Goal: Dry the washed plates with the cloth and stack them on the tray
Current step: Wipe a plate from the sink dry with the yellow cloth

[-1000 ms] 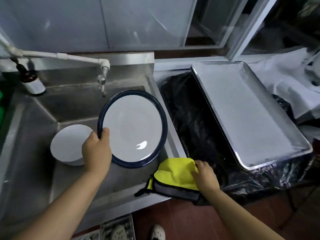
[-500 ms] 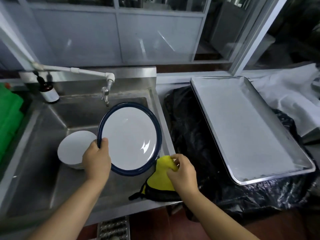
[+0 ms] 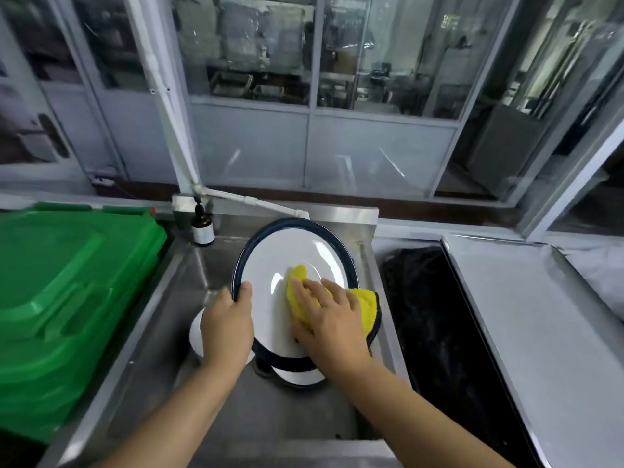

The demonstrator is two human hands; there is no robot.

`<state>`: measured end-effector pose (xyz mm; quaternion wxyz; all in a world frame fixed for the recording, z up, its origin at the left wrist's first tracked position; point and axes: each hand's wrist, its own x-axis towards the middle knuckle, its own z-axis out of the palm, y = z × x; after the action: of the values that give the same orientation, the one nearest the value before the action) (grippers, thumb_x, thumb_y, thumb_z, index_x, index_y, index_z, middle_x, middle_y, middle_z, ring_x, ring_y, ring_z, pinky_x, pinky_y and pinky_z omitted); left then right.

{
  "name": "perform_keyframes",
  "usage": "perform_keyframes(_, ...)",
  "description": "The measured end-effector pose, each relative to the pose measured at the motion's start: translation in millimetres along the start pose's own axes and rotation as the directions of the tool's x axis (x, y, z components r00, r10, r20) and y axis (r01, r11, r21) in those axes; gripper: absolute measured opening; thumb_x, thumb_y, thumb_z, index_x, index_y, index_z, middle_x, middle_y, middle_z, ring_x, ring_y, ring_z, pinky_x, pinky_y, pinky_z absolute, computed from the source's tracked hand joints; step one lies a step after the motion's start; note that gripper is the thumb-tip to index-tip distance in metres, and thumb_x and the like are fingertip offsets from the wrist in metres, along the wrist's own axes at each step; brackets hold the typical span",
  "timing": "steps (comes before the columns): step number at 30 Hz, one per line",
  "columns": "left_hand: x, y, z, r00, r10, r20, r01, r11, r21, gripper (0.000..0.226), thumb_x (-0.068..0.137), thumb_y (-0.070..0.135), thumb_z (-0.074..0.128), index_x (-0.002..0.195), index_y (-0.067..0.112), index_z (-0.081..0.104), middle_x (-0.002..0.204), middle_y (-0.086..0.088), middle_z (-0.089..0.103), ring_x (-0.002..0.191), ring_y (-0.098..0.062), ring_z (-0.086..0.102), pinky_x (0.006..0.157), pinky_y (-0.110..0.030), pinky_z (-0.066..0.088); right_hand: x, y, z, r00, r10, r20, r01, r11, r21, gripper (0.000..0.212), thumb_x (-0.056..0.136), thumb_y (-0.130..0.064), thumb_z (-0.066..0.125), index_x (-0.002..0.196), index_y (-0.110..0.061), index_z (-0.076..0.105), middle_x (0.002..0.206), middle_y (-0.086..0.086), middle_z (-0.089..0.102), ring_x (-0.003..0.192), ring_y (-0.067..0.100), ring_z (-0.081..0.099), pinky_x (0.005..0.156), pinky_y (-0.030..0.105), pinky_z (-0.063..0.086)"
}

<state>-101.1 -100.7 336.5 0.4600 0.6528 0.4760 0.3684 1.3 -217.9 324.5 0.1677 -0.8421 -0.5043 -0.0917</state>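
Observation:
A white plate with a dark blue rim is held tilted over the steel sink. My left hand grips its left edge, thumb on the face. My right hand lies flat with straight fingers on a yellow cloth, pressing it against the plate's face. The cloth's dark-edged end hangs off the plate's right side. A second white dish sits in the sink, mostly hidden behind my left hand. Another white rim shows below the held plate. The steel tray lies at the right.
A green plastic bin lid sits left of the sink. A white tap pipe and a small dark bottle stand behind the basin. Black plastic sheeting lies between sink and tray. Glass partitions rise behind.
My right hand lifted the yellow cloth from the sink's front edge and now presses it on the plate's face. The plate has come nearer and more central; the camera has tilted upward.

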Motion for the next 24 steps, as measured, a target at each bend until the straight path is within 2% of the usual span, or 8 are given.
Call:
perform_keyframes(3, 27, 0, -22, 0.999, 0.016, 0.041, -0.015, 1.000, -0.022, 0.029, 0.095, 0.032, 0.049, 0.081, 0.008, 0.059, 0.086, -0.013, 0.064, 0.087, -0.035, 0.057, 0.084, -0.045, 0.047, 13, -2, 6, 1.000, -0.003, 0.007, 0.003, 1.000, 0.003, 0.070, 0.085, -0.033, 0.057, 0.148, -0.036, 0.025, 0.150, -0.010, 0.035, 0.127, 0.023, 0.041, 0.095, 0.041, 0.036)
perform_keyframes(6, 47, 4, -40, 0.994, 0.074, 0.085, -0.072, 0.997, -0.023, 0.034, 0.095, 0.032, 0.050, 0.080, 0.002, 0.058, 0.077, -0.012, 0.062, 0.080, -0.034, 0.057, 0.076, -0.043, 0.046, 52, -12, 2, 0.978, 0.160, -0.135, -0.152, 0.986, 0.067, 0.060, 0.087, -0.013, 0.053, 0.144, -0.029, 0.039, 0.144, 0.002, 0.043, 0.117, 0.030, 0.042, 0.093, 0.040, 0.040)
perform_keyframes(9, 70, 11, -54, 0.983, 0.153, 0.103, -0.152, 0.988, -0.019, 0.038, 0.094, 0.034, 0.049, 0.080, 0.000, 0.058, 0.075, -0.011, 0.061, 0.076, -0.032, 0.055, 0.072, -0.042, 0.045, 93, -50, -3, 0.962, 0.140, -0.233, -0.098, 0.979, 0.181, 0.064, 0.076, 0.002, 0.052, 0.136, -0.019, 0.052, 0.134, 0.014, 0.049, 0.108, 0.038, 0.046, 0.089, 0.047, 0.043)
perform_keyframes(12, 99, 16, -66, 0.983, 0.160, 0.090, -0.154, 0.986, -0.065, 0.036, 0.092, 0.035, 0.051, 0.081, 0.002, 0.060, 0.075, -0.012, 0.062, 0.078, -0.033, 0.056, 0.075, -0.044, 0.046, 114, -98, 2, 0.959, -0.038, -0.281, 0.079, 0.988, 0.136, 0.059, 0.077, -0.010, 0.055, 0.134, -0.024, 0.054, 0.135, 0.008, 0.052, 0.105, 0.037, 0.050, 0.077, 0.043, 0.044)
perform_keyframes(15, 127, 16, -80, 0.991, 0.098, 0.095, -0.082, 0.985, -0.154, 0.035, 0.082, 0.049, 0.051, 0.075, 0.017, 0.062, 0.077, -0.011, 0.065, 0.077, -0.032, 0.061, 0.074, -0.045, 0.050, 113, -120, 11, 0.949, -0.184, -0.255, 0.217, 0.970, 0.108, 0.051, 0.084, -0.036, 0.054, 0.135, -0.033, 0.050, 0.143, -0.009, 0.043, 0.110, 0.023, 0.045, 0.079, 0.037, 0.038)
perform_keyframes(18, 152, 14, -92, 0.992, 0.049, 0.118, -0.020, 0.973, -0.231, 0.036, 0.077, 0.051, 0.051, 0.071, 0.017, 0.062, 0.071, -0.012, 0.065, 0.070, -0.032, 0.061, 0.066, -0.041, 0.049, 107, -113, 15, 0.939, -0.280, -0.200, 0.288, 0.958, 0.014, 0.046, 0.085, -0.034, 0.052, 0.132, -0.033, 0.054, 0.140, -0.010, 0.047, 0.107, 0.020, 0.045, 0.078, 0.036, 0.038)
perform_keyframes(21, 167, 12, -99, 0.986, 0.072, 0.150, -0.035, 0.971, -0.235, 0.033, 0.085, 0.042, 0.054, 0.068, 0.015, 0.061, 0.061, -0.002, 0.061, 0.062, -0.024, 0.056, 0.060, -0.035, 0.042, 110, -98, 15, 0.938, -0.288, -0.193, 0.276, 0.957, -0.084, 0.041, 0.086, -0.029, 0.050, 0.125, -0.029, 0.062, 0.131, -0.003, 0.057, 0.101, 0.022, 0.048, 0.076, 0.035, 0.038)
perform_keyframes(24, 173, 10, -102, 0.975, 0.118, 0.187, -0.077, 0.974, -0.211, 0.038, 0.078, 0.050, 0.049, 0.067, 0.015, 0.058, 0.052, 0.004, 0.054, 0.055, -0.017, 0.049, 0.056, -0.034, 0.038, 126, -88, 9, 0.961, -0.132, -0.242, 0.119, 0.991, -0.068, 0.045, 0.081, -0.021, 0.047, 0.123, -0.020, 0.065, 0.121, 0.005, 0.061, 0.094, 0.029, 0.052, 0.072, 0.041, 0.047)
